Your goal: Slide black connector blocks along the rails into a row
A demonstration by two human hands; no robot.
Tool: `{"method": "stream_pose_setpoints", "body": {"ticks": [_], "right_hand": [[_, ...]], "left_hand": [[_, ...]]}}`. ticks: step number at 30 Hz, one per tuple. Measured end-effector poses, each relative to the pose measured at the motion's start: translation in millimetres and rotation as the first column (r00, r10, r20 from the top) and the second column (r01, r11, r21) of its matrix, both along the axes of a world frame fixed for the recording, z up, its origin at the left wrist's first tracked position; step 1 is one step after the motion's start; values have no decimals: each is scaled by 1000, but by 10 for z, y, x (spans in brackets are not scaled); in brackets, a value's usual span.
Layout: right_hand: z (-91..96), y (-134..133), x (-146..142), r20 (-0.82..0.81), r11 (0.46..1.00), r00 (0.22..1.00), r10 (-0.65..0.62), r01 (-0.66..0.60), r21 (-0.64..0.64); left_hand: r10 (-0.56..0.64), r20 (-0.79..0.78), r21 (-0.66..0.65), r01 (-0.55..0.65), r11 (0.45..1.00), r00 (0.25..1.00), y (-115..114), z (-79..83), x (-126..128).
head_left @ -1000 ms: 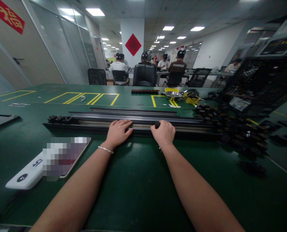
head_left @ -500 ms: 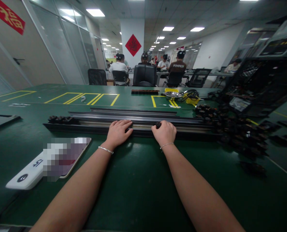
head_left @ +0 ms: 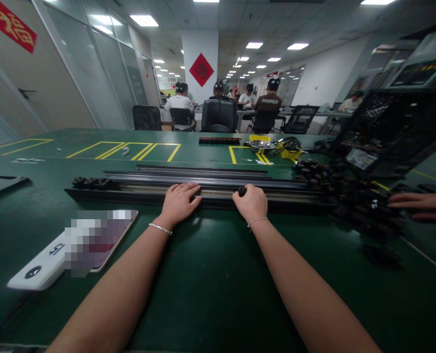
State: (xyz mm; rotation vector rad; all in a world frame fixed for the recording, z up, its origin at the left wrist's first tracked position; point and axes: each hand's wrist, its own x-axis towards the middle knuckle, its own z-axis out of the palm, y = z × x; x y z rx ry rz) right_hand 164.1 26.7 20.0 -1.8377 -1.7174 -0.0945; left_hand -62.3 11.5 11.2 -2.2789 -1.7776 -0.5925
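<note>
A long dark metal rail (head_left: 137, 189) lies across the green table (head_left: 210, 274) in front of me. My left hand (head_left: 179, 201) rests flat on the rail with its fingers stretched out and holds nothing. A little to the right, my right hand (head_left: 251, 202) is curled closed on the rail, its fingertips pinching a small black part (head_left: 242, 189) that sits on the rail. A short row of black parts (head_left: 91, 182) sits on the rail's left end.
A heap of small black parts (head_left: 350, 193) lies at the right, below a black crate (head_left: 390, 127). Another person's hand (head_left: 420, 205) reaches in from the right edge. A phone and white power bank (head_left: 41, 262) lie at the left. A metal bowl (head_left: 261, 144) stands farther back.
Another person's hand has come into view at the right edge beside the heap. My right hand has shifted slightly right along the rail. My left hand has stayed put.
</note>
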Motion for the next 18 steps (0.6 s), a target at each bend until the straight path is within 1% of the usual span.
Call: {"method": "stream_pose_setpoints", "body": {"ticks": [5,11,15,18], "right_hand": [[-2,-12,24,-4,1000,1000,20,-20,-1],[-23,-12,47,-10,999,999,40,-39,37],[-42,-9,53,2,997,999,34,-34,76],[-53,-1,53,1,997,1000,28,-28,79]], "left_hand": [[2,0,-10,-2,1000,1000,-11,11,3],[-2,5,-8,2,1000,1000,-11,14,2],[-5,1,-14,5,1000,1000,-15,19,4],[-5,-1,-3,5,1000,1000,-17,17,6]]}}
